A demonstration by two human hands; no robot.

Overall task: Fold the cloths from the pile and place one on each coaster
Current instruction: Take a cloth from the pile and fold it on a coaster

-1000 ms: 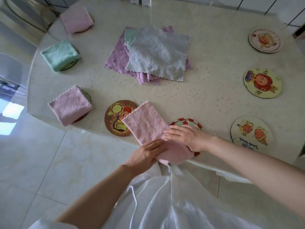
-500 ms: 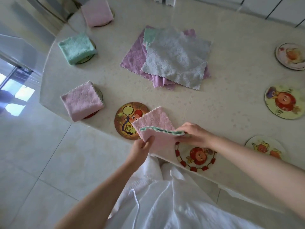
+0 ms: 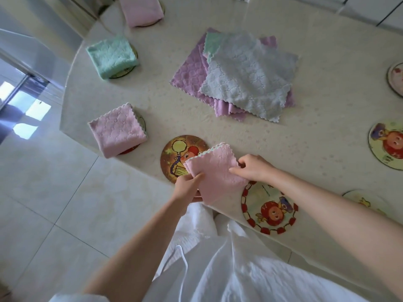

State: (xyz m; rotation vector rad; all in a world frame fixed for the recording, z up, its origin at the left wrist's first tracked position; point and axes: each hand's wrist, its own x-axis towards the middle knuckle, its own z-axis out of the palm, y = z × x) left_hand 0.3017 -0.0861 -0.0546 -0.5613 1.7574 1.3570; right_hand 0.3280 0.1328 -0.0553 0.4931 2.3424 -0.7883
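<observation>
A folded pink cloth (image 3: 214,173) lies at the table's near edge, partly over a brown cartoon coaster (image 3: 177,154). My left hand (image 3: 187,188) pinches its near left corner. My right hand (image 3: 254,167) pinches its right edge. A red-rimmed coaster (image 3: 269,211) sits bare just right of the cloth. The pile of unfolded cloths (image 3: 237,73), grey on top of purple and green, lies at the table's middle. Folded cloths cover three coasters on the left: pink (image 3: 116,130), green (image 3: 112,56) and pink (image 3: 140,9).
Bare cartoon coasters lie along the right side: one (image 3: 387,144), another at the far right edge (image 3: 397,80) and one near my right forearm (image 3: 364,202). The round table's edge (image 3: 130,164) runs diagonally on the left over a tiled floor.
The long half-folded pink cloth was folded over once more into a small square. Both hands moved from pressing it flat to pinching its sides.
</observation>
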